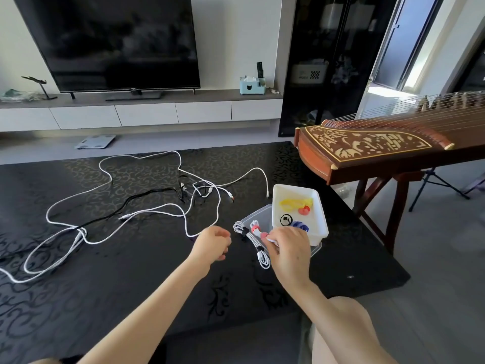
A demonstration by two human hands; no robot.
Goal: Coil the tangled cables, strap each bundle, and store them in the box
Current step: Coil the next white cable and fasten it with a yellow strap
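Note:
Tangled white cables (78, 232) and black cables (147, 195) sprawl over the dark patterned table (131, 298). A coiled white bundle with black straps (253, 240) lies beside a clear plastic box (258, 215). My right hand (287, 248) pinches a second white bundle with red straps (256, 229) over the clear box. My left hand (211, 244) hovers to the left of the bundles with fingers loosely curled, holding nothing. A white tray (316, 203) rests partly on the clear box and holds yellow, red, blue and black straps.
A wooden zither on a stand (380, 151) juts over the table's right side. A TV (112, 40) stands on a low cabinet behind. A bathroom scale (95, 141) lies on the floor. The table's right edge runs near the tray.

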